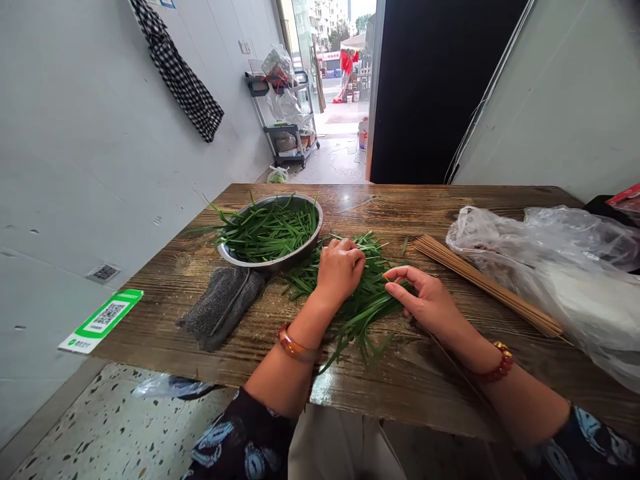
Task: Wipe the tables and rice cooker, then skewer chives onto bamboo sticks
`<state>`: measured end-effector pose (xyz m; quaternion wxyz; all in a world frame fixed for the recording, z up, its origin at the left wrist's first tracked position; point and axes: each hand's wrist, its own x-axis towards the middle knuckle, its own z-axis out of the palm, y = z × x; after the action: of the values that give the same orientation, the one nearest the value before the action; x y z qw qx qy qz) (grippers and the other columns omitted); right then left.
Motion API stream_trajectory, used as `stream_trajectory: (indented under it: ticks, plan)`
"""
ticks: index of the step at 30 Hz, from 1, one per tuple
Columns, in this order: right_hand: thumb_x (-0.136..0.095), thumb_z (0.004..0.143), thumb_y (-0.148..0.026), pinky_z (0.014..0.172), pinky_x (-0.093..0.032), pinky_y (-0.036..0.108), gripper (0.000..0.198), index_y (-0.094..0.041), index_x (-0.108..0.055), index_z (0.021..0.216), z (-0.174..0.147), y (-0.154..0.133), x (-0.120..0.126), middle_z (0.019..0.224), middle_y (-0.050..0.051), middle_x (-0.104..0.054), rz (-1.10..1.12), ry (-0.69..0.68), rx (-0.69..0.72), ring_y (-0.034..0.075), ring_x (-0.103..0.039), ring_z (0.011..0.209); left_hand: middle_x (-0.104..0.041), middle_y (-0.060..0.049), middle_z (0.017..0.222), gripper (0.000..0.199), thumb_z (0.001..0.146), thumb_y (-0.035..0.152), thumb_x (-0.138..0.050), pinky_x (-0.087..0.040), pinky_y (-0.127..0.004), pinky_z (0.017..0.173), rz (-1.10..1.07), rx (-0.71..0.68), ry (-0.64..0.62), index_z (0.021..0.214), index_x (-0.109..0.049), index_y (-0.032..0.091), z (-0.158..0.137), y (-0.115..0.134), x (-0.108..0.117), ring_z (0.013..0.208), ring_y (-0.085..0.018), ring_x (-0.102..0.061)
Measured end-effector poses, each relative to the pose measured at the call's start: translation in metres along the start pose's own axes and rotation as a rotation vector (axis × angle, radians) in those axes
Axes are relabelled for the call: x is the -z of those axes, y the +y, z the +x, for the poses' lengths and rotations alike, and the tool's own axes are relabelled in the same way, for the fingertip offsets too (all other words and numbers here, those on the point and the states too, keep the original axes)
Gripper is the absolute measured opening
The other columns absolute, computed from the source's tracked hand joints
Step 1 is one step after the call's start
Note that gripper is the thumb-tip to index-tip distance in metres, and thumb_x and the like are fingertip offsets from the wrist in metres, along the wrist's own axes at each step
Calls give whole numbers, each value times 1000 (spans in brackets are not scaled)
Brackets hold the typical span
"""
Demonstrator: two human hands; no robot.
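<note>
A loose pile of cut green leaves, which look like garlic chives point(367, 310), lies on the wooden table. My left hand point(342, 268) is curled down into that pile, its fingers bent together on the leaves; its fingertips are hidden. Just to the right, my right hand point(425, 300) pinches thumb and forefinger around a thin bamboo skewer point(454, 363), whose shaft runs back under the wrist. Beyond my left hand stands a metal bowl point(299, 259) heaped with more chives point(273, 230). A bundle of skewers point(487, 287) rests to the right of my right hand.
Clear plastic bags point(545, 260) cover the table's right side. A dark grey mesh cloth point(220, 310) lies in front of the bowl. At the left edge is a green QR-code sign point(103, 321). A shelf cart point(285, 123) stands by the doorway beyond the table.
</note>
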<state>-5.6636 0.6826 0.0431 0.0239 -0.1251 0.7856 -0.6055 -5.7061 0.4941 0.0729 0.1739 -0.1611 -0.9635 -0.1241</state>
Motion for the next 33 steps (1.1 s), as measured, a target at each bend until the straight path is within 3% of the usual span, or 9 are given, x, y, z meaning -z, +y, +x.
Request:
stream_trajectory:
  ticks: [4, 8, 13, 18, 22, 24, 28, 33]
  plan:
    - [-62, 85, -48, 44, -41, 24, 33, -19, -65, 102, -1, -1, 0, 83, 0, -62, 31, 16, -13, 7, -52, 43, -68, -5, 87, 17, 86, 17, -54, -45, -30, 81, -303, 0, 107, 76, -68, 18, 2, 1, -1, 86, -17, -58]
    - [-62, 84, -49, 43, -41, 24, 35, -19, -66, 102, 0, -2, 1, 83, 0, -62, 62, 77, -2, 8, -50, 45, -60, 1, 71, 13, 81, 12, -54, -41, -24, 65, -552, 41, 32, 74, -64, 17, 3, 4, 0, 67, -12, -52]
    - [-64, 82, -49, 43, -41, 24, 36, -19, -67, 102, 0, -3, 2, 82, 0, -62, 91, 94, -16, 8, -50, 45, -50, 5, 59, 13, 80, 16, -55, -35, -21, 58, -711, 99, -68, 69, -61, 15, 1, 10, 6, 59, -9, -45]
    - [-63, 83, -48, 45, -41, 24, 35, -19, -67, 102, -1, -3, 2, 81, 0, -63, 72, 89, -9, 8, -49, 46, -57, 3, 63, 12, 80, 22, -60, -37, -22, 59, -758, 136, -117, 73, -65, 13, 1, 11, 7, 61, -9, -49]
    - [-63, 83, -48, 45, -41, 24, 35, -19, -67, 102, -1, -3, 2, 81, 0, -63, 64, 88, -13, 8, -49, 46, -56, 3, 62, 17, 82, 25, -59, -36, -22, 58, -713, 153, -31, 71, -64, 14, 2, 10, 9, 60, -10, -47]
    - [-64, 83, -48, 45, -41, 24, 35, -19, -68, 101, -1, -3, 1, 82, 1, -64, 57, 91, -4, 8, -50, 48, -57, 2, 65, 17, 83, 24, -59, -38, -23, 60, -679, 101, -23, 70, -65, 15, 1, 11, 12, 63, -11, -49]
    - [-64, 83, -48, 44, -40, 24, 34, -18, -68, 100, -1, -4, 1, 80, 1, -64, 53, 85, 4, 8, -49, 45, -66, -3, 78, 15, 85, 19, -57, -45, -25, 71, -678, -90, -162, 82, -71, 17, 2, 10, 15, 76, -14, -58]
    - [-63, 83, -49, 43, -40, 24, 34, -20, -68, 101, -2, -3, 1, 83, 2, -67, 41, 88, 8, 9, -50, 45, -68, -4, 81, 20, 89, 18, -51, -47, -28, 76, -490, 45, 17, 86, -71, 17, 4, -2, 8, 78, -15, -60]
